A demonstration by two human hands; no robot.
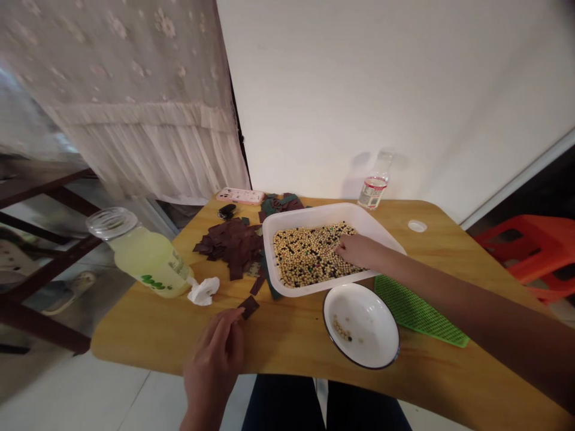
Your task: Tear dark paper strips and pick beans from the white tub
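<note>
My left hand (214, 350) is at the table's front edge, its fingertips pinched on a dark brown rectangular scrap (250, 307). My right hand (359, 251) reaches into a white plastic tub (332, 291), fingers drawn together at the surface of the small round yellow and black beads or beans (309, 254). Whatever those fingertips hold is too small to make out. Below the tub stands a white enamel bowl (371, 326) with a dark rim and a few of the same round bits in it. A pile of brown scraps (231, 242) lies left of the tub.
A bottle of pale yellow liquid (150, 260) and a crumpled tissue (203, 291) stand at the left. Behind are a pink phone (240, 196), black keys (227, 211), green scraps (281, 205) and a clear bottle (374, 188). A green mesh basket (417, 314) lies under my right arm.
</note>
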